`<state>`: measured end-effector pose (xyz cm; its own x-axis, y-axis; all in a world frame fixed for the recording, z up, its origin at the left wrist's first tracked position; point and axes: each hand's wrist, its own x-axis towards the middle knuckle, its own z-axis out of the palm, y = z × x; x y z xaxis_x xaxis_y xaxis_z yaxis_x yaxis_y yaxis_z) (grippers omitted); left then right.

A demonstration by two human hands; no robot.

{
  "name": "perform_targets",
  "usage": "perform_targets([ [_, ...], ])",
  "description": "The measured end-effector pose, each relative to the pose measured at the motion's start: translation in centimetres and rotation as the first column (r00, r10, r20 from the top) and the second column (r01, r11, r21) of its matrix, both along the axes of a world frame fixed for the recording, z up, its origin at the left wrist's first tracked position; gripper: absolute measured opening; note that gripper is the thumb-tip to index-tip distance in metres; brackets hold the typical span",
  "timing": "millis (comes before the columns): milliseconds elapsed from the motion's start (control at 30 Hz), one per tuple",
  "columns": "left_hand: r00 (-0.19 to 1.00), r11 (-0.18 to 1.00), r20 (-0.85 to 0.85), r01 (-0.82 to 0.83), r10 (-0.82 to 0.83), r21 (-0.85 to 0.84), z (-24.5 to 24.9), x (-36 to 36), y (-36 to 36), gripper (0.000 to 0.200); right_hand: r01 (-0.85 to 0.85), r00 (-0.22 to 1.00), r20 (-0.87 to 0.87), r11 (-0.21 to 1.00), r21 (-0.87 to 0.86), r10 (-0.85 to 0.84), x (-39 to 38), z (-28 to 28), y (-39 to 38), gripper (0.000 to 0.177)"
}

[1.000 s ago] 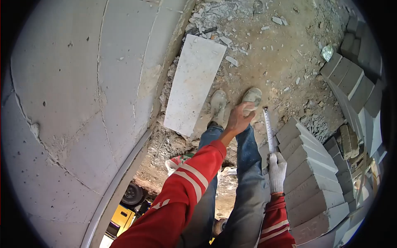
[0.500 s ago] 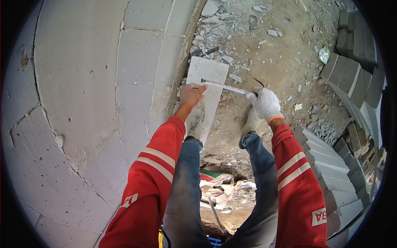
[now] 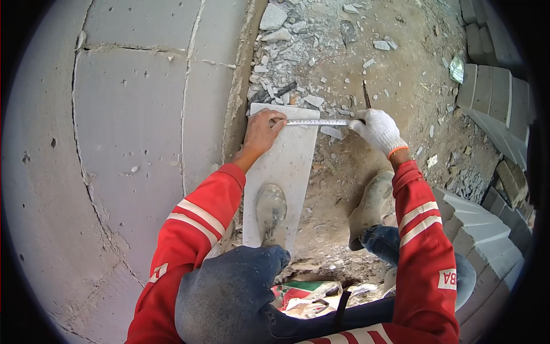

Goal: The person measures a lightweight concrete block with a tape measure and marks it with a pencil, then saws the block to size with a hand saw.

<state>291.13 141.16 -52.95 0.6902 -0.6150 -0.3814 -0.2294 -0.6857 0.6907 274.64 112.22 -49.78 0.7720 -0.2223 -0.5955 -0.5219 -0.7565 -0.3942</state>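
Left hand [image 3: 262, 133], bare: thumb and fingers pinch one end of a white tape measure [image 3: 318, 122]. Right hand [image 3: 381, 132], in a knitted glove: fingers curled on the tape's other end; whatever sits in the palm is hidden. Thin dark stick [image 3: 366, 94] juts from beside the glove; cannot tell if gripped.

Tape runs nearly straight across the far part of a pale slab [image 3: 281, 172], past its right edge. Left boot [image 3: 271, 209] stands on the slab, taking up its near part; right boot [image 3: 369, 203] on dirt, well apart.

Grey block wall [image 3: 129, 120] rises close on the left, hemming that hand in. Broken chips [image 3: 275, 34] crowd the slab's far edge. Bare dirt ground [image 3: 412, 74] opens ahead and right of the glove, as far as stacked blocks [image 3: 487, 229].
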Motion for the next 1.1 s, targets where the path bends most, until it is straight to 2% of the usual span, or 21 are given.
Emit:
perform_targets([
  [33,0.999,1.0,-0.032,0.014,-0.014,0.0,-0.3,0.0,0.1,0.014,0.013,1.0,0.013,1.0,0.003,-0.013,-0.3,-0.4,0.0,0.033],
  [167,0.997,0.996,0.025,0.074,-0.073,-0.056,-1.6,0.7,0.4,0.013,0.051,0.995,0.081,0.998,-0.021,-0.049,-0.8,-1.2,0.5,0.032],
  [233,0.995,0.996,-0.083,0.051,-0.057,-0.071,-1.4,1.5,0.3,0.011,0.066,0.992,0.105,0.997,-0.026,-0.063,-0.7,-1.2,0.9,0.032],
  [267,0.995,0.995,-0.075,0.063,-0.069,-0.08,-0.9,1.5,0.4,0.011,0.069,0.992,0.111,0.997,-0.017,-0.067,-0.9,-1.1,1.2,0.031],
  [300,0.998,0.995,-0.002,0.06,-0.06,-0.075,-0.6,1.7,0.4,0.011,0.085,0.981,0.175,0.996,-0.011,-0.082,-0.9,-1.1,1.7,0.031],
  [333,0.997,0.996,0.068,0.052,-0.048,-0.068,-0.5,1.9,0.5,0.011,0.091,0.98,0.181,0.996,-0.022,-0.085,-0.7,-1.2,2.0,0.031],
  [367,0.996,0.996,0.07,0.056,-0.051,-0.075,-0.7,2.1,0.8,0.011,0.096,0.976,0.197,0.995,-0.011,-0.092,-0.5,-1.4,2.5,0.03],
  [433,0.973,0.995,0.22,0.076,-0.062,-0.059,-0.9,2.5,1.6,0.01,0.119,0.975,0.188,0.993,-0.001,-0.116,-0.1,-1.5,3.7,0.029],
  [467,0.974,0.995,0.217,0.077,-0.063,-0.058,-1.1,2.6,2.0,0.01,0.12,0.976,0.185,0.993,-0.001,-0.118,0.1,-1.5,4.4,0.029],
  [533,0.973,0.992,0.23,0.0,0.029,-0.123,-1.2,2.6,2.7,0.006,0.164,0.961,0.22,0.985,0.051,-0.171,0.4,-1.5,5.4,0.029],
  [633,0.983,0.991,0.148,-0.093,0.107,-0.096,-1.0,2.8,3.1,0.006,0.155,0.96,0.226,0.987,0.054,-0.163,1.0,-2.4,5.9,0.027],
  [733,0.977,0.985,0.141,-0.148,0.159,-0.089,-1.0,2.6,3.0,0.009,0.154,0.962,0.222,0.987,0.044,-0.16,1.4,-2.2,6.0,0.027],
  [800,0.976,0.982,0.137,-0.158,0.171,-0.1,-1.4,2.8,2.9,0.009,0.161,0.963,0.213,0.986,0.04,-0.166,1.6,-2.2,5.7,0.026],
  [867,0.974,0.979,0.129,-0.175,0.188,-0.103,-1.5,2.8,3.0,0.009,0.094,0.973,0.207,0.994,0.048,-0.102,1.8,-2.2,5.5,0.028],
  [1100,0.963,0.967,0.132,-0.218,0.234,-0.13,-1.7,2.7,3.0,0.01,0.101,0.974,0.192,0.987,0.124,-0.123,2.1,-2.2,5.3,0.029],
])
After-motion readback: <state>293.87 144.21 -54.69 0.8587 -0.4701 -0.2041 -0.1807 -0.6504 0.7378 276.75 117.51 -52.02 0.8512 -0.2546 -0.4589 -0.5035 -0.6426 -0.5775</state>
